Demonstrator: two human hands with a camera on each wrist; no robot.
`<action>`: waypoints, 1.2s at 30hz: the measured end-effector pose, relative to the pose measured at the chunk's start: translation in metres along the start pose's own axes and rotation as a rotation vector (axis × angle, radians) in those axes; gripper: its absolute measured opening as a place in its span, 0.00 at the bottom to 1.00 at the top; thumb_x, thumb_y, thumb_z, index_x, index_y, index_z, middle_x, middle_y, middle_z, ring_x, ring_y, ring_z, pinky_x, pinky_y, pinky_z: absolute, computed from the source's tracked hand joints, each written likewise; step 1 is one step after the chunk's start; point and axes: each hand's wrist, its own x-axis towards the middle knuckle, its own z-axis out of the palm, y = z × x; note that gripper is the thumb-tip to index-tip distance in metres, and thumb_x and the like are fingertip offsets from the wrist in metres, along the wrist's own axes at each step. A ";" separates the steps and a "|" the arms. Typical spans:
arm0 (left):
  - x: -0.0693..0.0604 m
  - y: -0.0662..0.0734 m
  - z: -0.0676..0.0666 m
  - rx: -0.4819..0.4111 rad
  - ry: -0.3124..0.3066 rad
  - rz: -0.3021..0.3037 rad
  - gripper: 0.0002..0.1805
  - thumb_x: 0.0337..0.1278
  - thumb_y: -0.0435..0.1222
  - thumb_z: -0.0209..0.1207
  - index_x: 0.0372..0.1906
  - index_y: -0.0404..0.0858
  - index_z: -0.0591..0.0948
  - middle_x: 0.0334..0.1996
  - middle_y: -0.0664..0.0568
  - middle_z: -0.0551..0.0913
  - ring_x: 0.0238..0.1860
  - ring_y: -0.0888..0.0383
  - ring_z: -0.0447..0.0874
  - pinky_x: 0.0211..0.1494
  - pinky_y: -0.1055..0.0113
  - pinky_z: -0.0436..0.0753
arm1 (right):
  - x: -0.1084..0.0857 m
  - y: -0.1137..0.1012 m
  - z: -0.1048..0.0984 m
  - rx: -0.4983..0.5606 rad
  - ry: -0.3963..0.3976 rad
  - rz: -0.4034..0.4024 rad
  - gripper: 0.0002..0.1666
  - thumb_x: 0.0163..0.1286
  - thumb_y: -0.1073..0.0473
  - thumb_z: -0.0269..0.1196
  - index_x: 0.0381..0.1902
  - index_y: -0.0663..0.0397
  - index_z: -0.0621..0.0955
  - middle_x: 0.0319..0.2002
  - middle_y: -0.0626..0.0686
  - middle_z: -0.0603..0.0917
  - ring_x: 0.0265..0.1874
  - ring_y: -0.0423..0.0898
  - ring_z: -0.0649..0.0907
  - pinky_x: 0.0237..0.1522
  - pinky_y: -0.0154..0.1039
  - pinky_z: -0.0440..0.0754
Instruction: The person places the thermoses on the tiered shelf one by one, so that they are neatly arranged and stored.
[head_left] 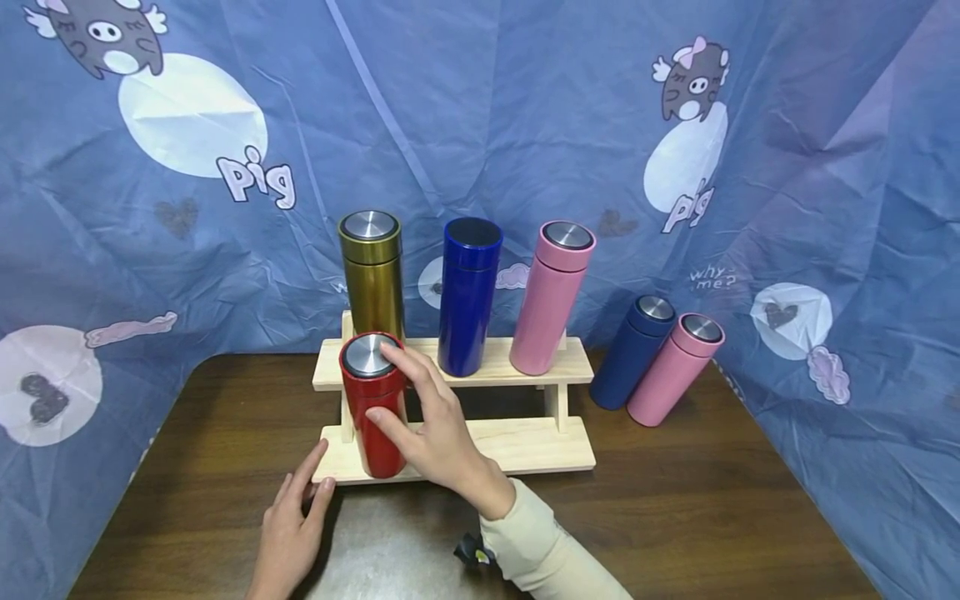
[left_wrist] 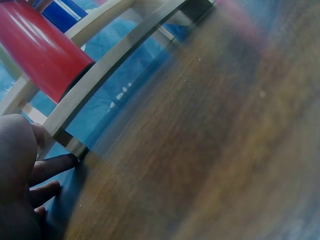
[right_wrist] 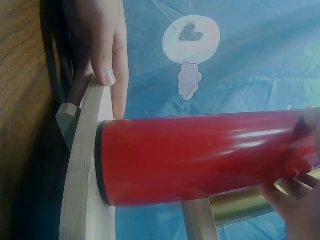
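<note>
A red thermos bottle [head_left: 378,425] with a silver-topped lid stands upright on the lower shelf of the wooden rack [head_left: 517,446], near its left end. My right hand [head_left: 442,433] grips its upper part, thumb on the near side and a fingertip on the lid's edge. In the right wrist view, the red bottle's [right_wrist: 200,160] dark base meets the shelf. My left hand [head_left: 292,521] touches the left end of the lower shelf with its fingers spread and fairly straight. Several of its fingers [left_wrist: 52,170] show just below the board in the left wrist view.
On the upper shelf stand a gold bottle [head_left: 375,292], a shiny blue bottle [head_left: 467,308] and a pink bottle [head_left: 549,308]. Right of the rack, a dark blue bottle [head_left: 628,358] and another pink bottle [head_left: 671,379] stand on the brown table [head_left: 675,517]. Behind hangs a blue cloth [head_left: 420,108].
</note>
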 end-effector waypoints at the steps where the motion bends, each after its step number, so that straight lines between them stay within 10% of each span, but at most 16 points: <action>1: 0.000 0.000 0.000 -0.001 -0.001 -0.002 0.28 0.85 0.38 0.60 0.82 0.42 0.74 0.61 0.28 0.87 0.62 0.29 0.89 0.82 0.26 0.64 | 0.000 0.000 0.000 0.000 0.000 -0.003 0.48 0.71 0.68 0.76 0.83 0.51 0.68 0.75 0.62 0.77 0.72 0.55 0.81 0.73 0.47 0.85; 29: 0.000 0.000 0.002 0.018 0.010 0.015 0.29 0.84 0.36 0.61 0.83 0.44 0.74 0.58 0.31 0.90 0.58 0.32 0.91 0.83 0.30 0.66 | -0.010 0.000 -0.044 -0.076 0.081 -0.046 0.56 0.60 0.69 0.82 0.83 0.57 0.68 0.73 0.65 0.76 0.70 0.60 0.81 0.72 0.52 0.85; 36: 0.000 0.000 0.000 0.008 -0.007 0.001 0.29 0.85 0.36 0.60 0.83 0.42 0.73 0.68 0.30 0.83 0.60 0.29 0.90 0.83 0.28 0.64 | -0.017 0.001 -0.064 -0.106 0.130 -0.052 0.44 0.76 0.51 0.76 0.81 0.59 0.70 0.68 0.68 0.80 0.72 0.59 0.79 0.77 0.45 0.78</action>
